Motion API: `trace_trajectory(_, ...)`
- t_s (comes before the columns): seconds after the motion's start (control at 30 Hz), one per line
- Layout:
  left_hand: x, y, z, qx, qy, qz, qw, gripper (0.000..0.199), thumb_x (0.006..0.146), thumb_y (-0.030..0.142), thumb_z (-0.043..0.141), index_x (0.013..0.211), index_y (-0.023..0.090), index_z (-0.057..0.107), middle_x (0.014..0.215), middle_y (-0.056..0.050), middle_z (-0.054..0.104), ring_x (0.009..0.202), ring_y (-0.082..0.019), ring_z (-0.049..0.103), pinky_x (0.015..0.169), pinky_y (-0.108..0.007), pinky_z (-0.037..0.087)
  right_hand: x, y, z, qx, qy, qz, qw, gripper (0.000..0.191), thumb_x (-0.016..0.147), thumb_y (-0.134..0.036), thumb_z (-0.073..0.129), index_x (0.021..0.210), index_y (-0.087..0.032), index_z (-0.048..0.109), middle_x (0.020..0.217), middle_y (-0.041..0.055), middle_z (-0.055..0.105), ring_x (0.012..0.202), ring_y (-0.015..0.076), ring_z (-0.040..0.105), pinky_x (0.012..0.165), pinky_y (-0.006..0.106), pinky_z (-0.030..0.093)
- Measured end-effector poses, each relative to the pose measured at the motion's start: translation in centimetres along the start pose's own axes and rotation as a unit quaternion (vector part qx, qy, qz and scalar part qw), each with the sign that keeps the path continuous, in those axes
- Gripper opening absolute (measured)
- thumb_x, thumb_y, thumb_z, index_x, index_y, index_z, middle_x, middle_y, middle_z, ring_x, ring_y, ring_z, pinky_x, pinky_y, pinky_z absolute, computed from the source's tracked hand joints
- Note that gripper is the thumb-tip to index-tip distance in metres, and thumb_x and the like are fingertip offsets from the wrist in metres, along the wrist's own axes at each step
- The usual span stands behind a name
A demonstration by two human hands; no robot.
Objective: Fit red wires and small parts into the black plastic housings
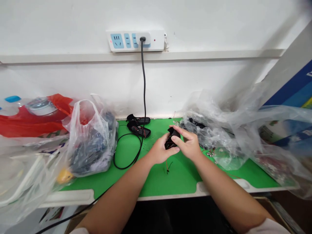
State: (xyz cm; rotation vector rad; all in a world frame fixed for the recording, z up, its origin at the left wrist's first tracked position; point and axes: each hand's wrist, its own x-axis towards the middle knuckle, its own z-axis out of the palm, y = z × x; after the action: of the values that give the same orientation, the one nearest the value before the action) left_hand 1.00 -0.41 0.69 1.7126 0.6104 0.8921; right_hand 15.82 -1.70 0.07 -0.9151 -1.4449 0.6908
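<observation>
My left hand (161, 150) and my right hand (186, 143) meet above the green work mat (175, 177), both gripping a small black plastic part (171, 140). Its shape is largely hidden by my fingers. Thin red and black wires (167, 166) hang from beneath it, close to the mat. Just left of my hands, a looped black cable (126, 152) lies on the mat. Two black devices (138, 128) with red markings sit near the wall, behind and left of my hands.
A clear plastic bag of dark items (91, 139) stands at the mat's left, and crumpled clear plastic (219, 130) lies at its right. A red bag (36, 120) sits far left. A black cord runs up the wall to a power strip (135, 41).
</observation>
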Motion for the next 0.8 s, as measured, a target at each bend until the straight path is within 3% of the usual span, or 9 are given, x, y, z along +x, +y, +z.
trace_trajectory(0.2,-0.3,0.3,0.5,0.03,0.064,0.026,0.997,0.053,0.076,0.03,0.065,0.123,0.017,0.046,0.116,-0.011,0.057,0.105,-0.025,0.056,0.089,-0.037,0.045,0.3,-1.0,-0.3,0.07,-0.058,0.026,0.996,0.04,0.074,-0.036,0.07,0.113,-0.028,0.065,0.122,0.0038,0.061,0.116,0.0237,0.055,0.106,0.043,0.036)
trace_trajectory(0.27,-0.6,0.7,0.6,0.054,0.059,0.029,0.996,0.052,0.074,0.035,0.067,0.119,0.016,0.047,0.108,-0.01,0.059,0.097,-0.024,0.058,0.081,-0.035,0.048,0.4,-0.9,-0.3,0.143,-0.047,0.063,0.987,0.038,0.079,-0.05,0.06,0.109,-0.026,0.067,0.119,0.0053,0.063,0.114,0.0234,0.056,0.103,0.043,0.039)
trace_trajectory(0.37,-1.3,1.6,1.0,0.142,0.052,0.051,0.987,0.057,0.069,0.043,0.07,0.114,0.017,0.047,0.104,-0.009,0.06,0.091,-0.024,0.058,0.078,-0.036,0.048,0.7,0.0,0.0,0.233,0.001,0.146,0.961,0.058,0.084,-0.067,0.036,0.107,-0.024,0.066,0.114,0.0075,0.066,0.107,0.0233,0.06,0.095,0.043,0.045)
trace_trajectory(0.43,-2.0,2.8,1.6,0.227,0.043,0.088,0.969,0.061,0.067,0.046,0.07,0.115,0.017,0.046,0.105,-0.01,0.059,0.094,-0.026,0.057,0.081,-0.039,0.046,0.9,1.1,0.4,0.196,0.003,0.178,0.964,0.062,0.084,-0.068,0.034,0.11,-0.021,0.065,0.114,0.0092,0.065,0.105,0.0237,0.061,0.092,0.043,0.046)
trace_trajectory(0.5,-3.2,4.6,2.5,0.294,-0.001,0.156,0.943,0.059,0.068,0.044,0.067,0.117,0.017,0.044,0.106,-0.011,0.06,0.095,-0.027,0.057,0.083,-0.04,0.045,0.9,2.2,1.0,0.087,-0.025,0.177,0.98,0.057,0.083,-0.063,0.044,0.114,-0.018,0.063,0.118,0.0109,0.063,0.108,0.0242,0.059,0.094,0.042,0.045)
trace_trajectory(0.6,-6.7,7.7,3.3,0.326,-0.097,0.266,0.902,0.053,0.073,0.043,0.058,0.117,0.017,0.042,0.102,-0.01,0.063,0.086,-0.024,0.059,0.079,-0.038,0.045,1.1,3.5,2.6,-0.082,-0.098,0.145,0.981,0.054,0.081,-0.047,0.057,0.124,-0.015,0.056,0.125,0.0141,0.058,0.111,0.0255,0.057,0.095,0.042,0.044)
trace_trajectory(0.67,-10.4,8.9,2.7,0.337,-0.138,0.279,0.889,0.044,0.081,0.043,0.05,0.117,0.019,0.042,0.099,-0.009,0.065,0.079,-0.021,0.059,0.077,-0.036,0.046,1.7,3.8,3.9,-0.164,-0.155,0.114,0.968,0.058,0.078,-0.037,0.06,0.13,-0.014,0.049,0.13,0.0156,0.054,0.112,0.0263,0.056,0.096,0.043,0.044)
trace_trajectory(0.73,-15.2,8.4,0.8,0.364,-0.131,0.238,0.891,0.032,0.089,0.037,0.038,0.117,0.022,0.044,0.096,-0.008,0.066,0.076,-0.019,0.06,0.076,-0.033,0.046,2.7,3.9,5.4,-0.224,-0.205,0.078,0.95,0.065,0.075,-0.03,0.063,0.135,-0.013,0.044,0.135,0.0162,0.048,0.119,0.0269,0.051,0.101,0.043,0.039)
trace_trajectory(0.8,-21.1,6.3,-2.0,0.374,-0.062,0.185,0.907,0.033,0.092,0.037,0.029,0.116,0.024,0.046,0.091,-0.007,0.068,0.073,-0.018,0.062,0.072,-0.03,0.049,4.0,3.8,7.0,-0.263,-0.247,0.054,0.931,0.073,0.072,-0.03,0.067,0.137,-0.011,0.04,0.139,0.0175,0.043,0.125,0.0286,0.044,0.105,0.042,0.034)
